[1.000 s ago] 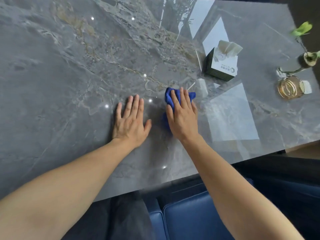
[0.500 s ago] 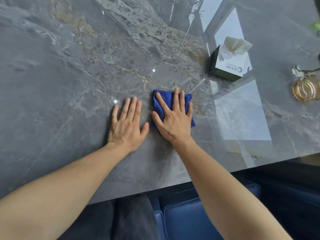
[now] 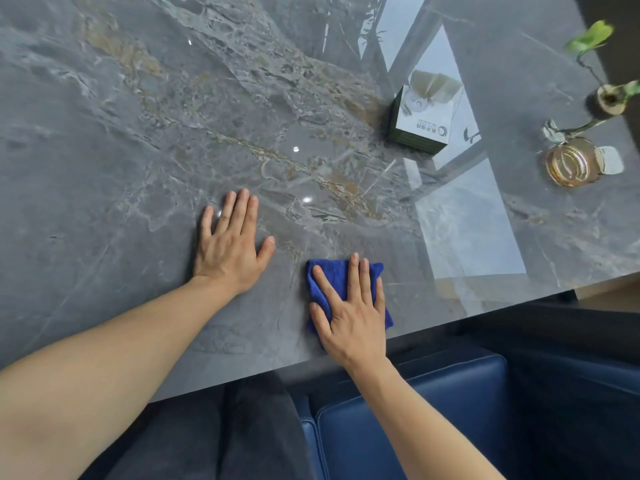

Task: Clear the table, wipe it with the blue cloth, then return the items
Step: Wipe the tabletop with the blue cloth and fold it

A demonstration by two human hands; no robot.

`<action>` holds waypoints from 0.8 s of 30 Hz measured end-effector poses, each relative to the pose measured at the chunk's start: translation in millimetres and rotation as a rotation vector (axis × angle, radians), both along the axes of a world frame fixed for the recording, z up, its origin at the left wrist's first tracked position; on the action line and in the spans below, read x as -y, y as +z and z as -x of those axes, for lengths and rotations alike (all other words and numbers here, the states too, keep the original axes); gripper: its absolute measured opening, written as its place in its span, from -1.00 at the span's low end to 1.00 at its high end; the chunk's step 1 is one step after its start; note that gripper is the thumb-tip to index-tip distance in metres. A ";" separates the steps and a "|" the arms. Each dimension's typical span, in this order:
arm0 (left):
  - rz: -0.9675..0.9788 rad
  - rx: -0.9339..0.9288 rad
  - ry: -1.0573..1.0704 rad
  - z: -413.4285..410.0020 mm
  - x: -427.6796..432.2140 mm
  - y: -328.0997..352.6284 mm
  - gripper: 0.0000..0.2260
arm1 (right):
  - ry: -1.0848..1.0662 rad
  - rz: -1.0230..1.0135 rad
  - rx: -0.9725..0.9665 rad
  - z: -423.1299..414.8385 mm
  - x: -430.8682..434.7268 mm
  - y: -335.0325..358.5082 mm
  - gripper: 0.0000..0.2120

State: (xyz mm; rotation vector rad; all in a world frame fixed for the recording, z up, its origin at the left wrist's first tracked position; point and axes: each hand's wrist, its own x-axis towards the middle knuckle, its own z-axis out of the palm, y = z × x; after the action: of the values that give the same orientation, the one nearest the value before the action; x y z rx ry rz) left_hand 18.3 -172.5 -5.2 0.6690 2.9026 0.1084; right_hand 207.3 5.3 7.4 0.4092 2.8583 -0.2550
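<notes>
The grey marble table [image 3: 138,168] fills most of the view. A folded blue cloth [image 3: 330,280] lies on it close to the near edge. My right hand [image 3: 349,313] presses flat on the cloth with straight, spread fingers. My left hand [image 3: 230,244] rests flat on the bare table to the left of the cloth, apart from it. A tissue box [image 3: 420,124], green and white, stands at the back right. Further right are a glass jar [image 3: 571,162] and a small vase with a green plant [image 3: 607,100].
The table's near edge runs diagonally from lower left up to the right. Below it is a blue leather seat [image 3: 433,410], and my dark trousers [image 3: 214,438] show at the bottom. Bright window reflections lie on the table's right part.
My right hand has slid the blue cloth toward me, down to the table's near edge. My left hand stays flat in its place on the table.
</notes>
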 end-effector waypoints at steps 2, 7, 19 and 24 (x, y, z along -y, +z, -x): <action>-0.005 -0.001 0.002 -0.2 -0.4 -0.3 -0.27 | 0.000 -0.003 -0.017 -12.2 -0.4 -0.9 -0.41; 0.003 -0.009 0.005 -2.2 -0.7 -0.8 -0.28 | 0.027 0.004 -0.039 -41.4 -4.1 -3.3 -0.41; -0.005 -0.008 0.016 -4.4 -1.2 -0.7 -0.28 | -0.026 0.098 -0.201 7.2 -53.1 35.4 -0.45; -0.008 0.006 0.015 -3.4 -2.7 -1.0 -0.27 | -0.025 0.077 -0.201 133.4 -84.0 28.3 -0.43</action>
State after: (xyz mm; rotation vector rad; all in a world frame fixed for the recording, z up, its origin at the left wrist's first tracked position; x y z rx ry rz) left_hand 21.7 -169.8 -6.2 0.6472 2.9029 0.1239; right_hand 73.8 89.3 35.6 0.4264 3.0283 -0.4318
